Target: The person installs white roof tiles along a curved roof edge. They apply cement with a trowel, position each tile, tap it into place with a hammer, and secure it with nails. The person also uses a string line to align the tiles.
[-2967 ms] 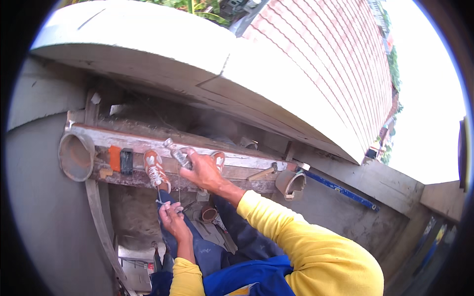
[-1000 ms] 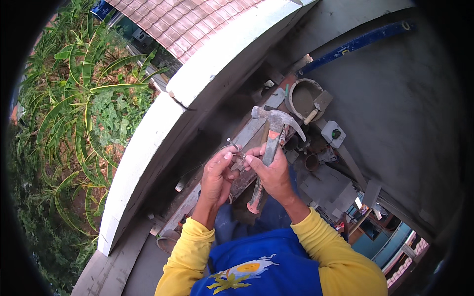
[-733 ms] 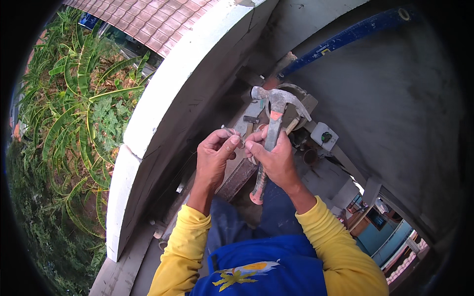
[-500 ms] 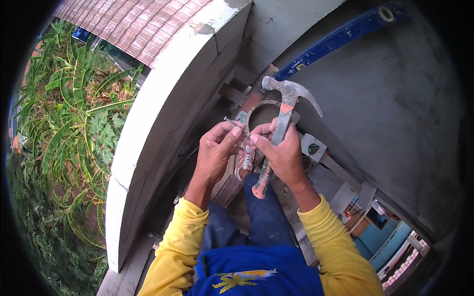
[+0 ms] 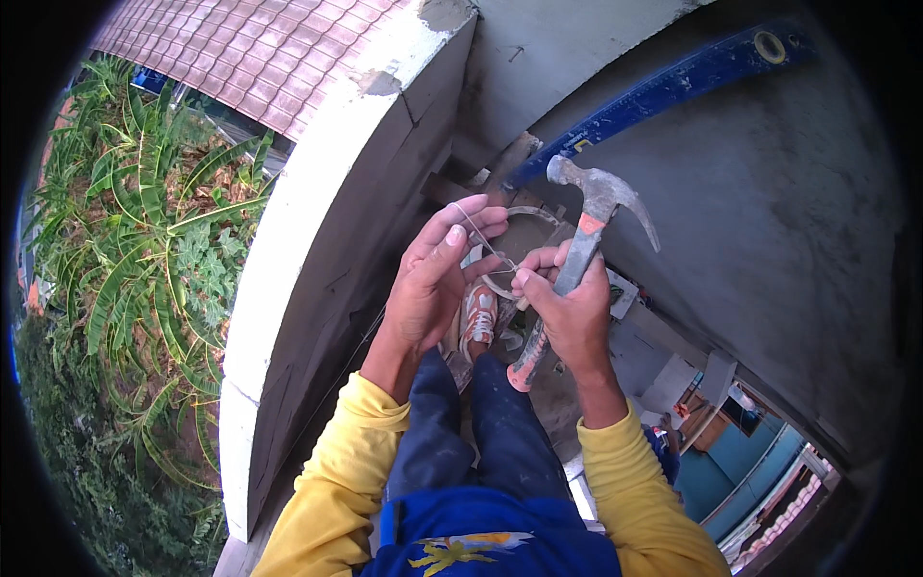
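My right hand (image 5: 577, 322) holds a claw hammer (image 5: 580, 260) by its grey and orange handle, head upward, claw to the right. Its thumb and fingertips also pinch a thin pale string (image 5: 483, 238). The string runs across to my left hand (image 5: 428, 288), where it loops over the outstretched fingers. That hand is open, palm turned toward the right hand. A small pale stub pokes out below the right fingertips; I cannot tell what it is.
A blue spirit level (image 5: 673, 91) leans along the grey wall (image 5: 750, 202) at upper right. A round bucket (image 5: 529, 212) stands beyond my hands. On the left runs a white-topped parapet (image 5: 288, 250), with plants and a tiled roof (image 5: 250, 58) past it. Below is my shoe (image 5: 480, 313).
My left hand has opened from a pinch and spread its fingers, drawing the string out. The nail seen by its fingertips no longer shows there. Hammer and right hand have shifted slightly right.
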The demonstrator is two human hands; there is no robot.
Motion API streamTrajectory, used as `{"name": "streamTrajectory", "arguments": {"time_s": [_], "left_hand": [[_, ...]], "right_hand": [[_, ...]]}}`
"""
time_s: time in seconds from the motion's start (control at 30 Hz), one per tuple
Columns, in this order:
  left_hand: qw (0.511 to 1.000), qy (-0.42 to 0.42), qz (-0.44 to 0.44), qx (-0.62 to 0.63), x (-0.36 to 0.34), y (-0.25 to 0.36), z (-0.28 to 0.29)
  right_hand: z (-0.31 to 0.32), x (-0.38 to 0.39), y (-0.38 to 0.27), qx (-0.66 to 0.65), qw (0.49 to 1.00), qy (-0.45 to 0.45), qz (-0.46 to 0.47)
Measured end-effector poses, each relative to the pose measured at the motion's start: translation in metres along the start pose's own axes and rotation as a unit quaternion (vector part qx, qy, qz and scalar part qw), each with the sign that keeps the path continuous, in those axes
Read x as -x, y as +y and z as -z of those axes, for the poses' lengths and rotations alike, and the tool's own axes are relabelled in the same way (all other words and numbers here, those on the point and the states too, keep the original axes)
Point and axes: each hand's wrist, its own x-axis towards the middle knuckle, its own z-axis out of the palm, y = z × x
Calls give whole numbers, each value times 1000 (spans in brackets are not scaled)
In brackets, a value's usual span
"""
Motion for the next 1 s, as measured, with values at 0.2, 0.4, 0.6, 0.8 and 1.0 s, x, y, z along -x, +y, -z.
{"name": "streamTrajectory", "arguments": {"time_s": [0.2,0.4,0.6,0.8,1.0], "left_hand": [[996,77,-47,-13,-2,7,23],[979,180,41,-83,-8,13,51],[977,193,3,-88,-20,22,35],[993,13,-121,-8,-9,20,57],[962,197,140,-129,9,13,91]], "right_hand": [[-7,-5,10,-15,999,35,20],[-26,-17,8,-27,999,30,29],[-6,-13,9,3,999,-30,-18],[-19,-12,15,8,1000,6,16],[-18,-17,15,-26,998,34,49]]}}
